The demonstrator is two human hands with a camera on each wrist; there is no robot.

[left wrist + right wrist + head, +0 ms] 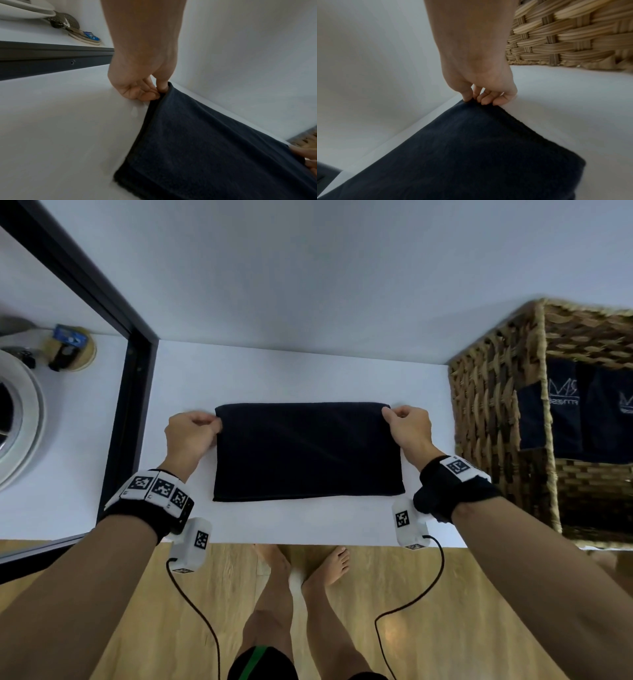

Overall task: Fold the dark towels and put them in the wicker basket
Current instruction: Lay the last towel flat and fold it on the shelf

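A dark towel (308, 451) lies as a wide rectangle on the white shelf (281, 522). My left hand (191, 433) pinches its far left corner between thumb and fingers, with the towel (205, 148) sloping down from the hand (150, 92) in the left wrist view. My right hand (407, 428) pinches the far right corner, and in the right wrist view the hand (481, 97) holds the towel (471, 155) by its edge. The wicker basket (493, 419) stands at the right, with folded dark towels (589, 412) bearing white logos inside it.
A black frame post (126, 419) bounds the shelf on the left. Beyond it are white plates (20, 419) and a small round holder with a blue item (70, 347). The white back wall (308, 285) is close behind the towel. Wooden floor and bare feet lie below the shelf edge.
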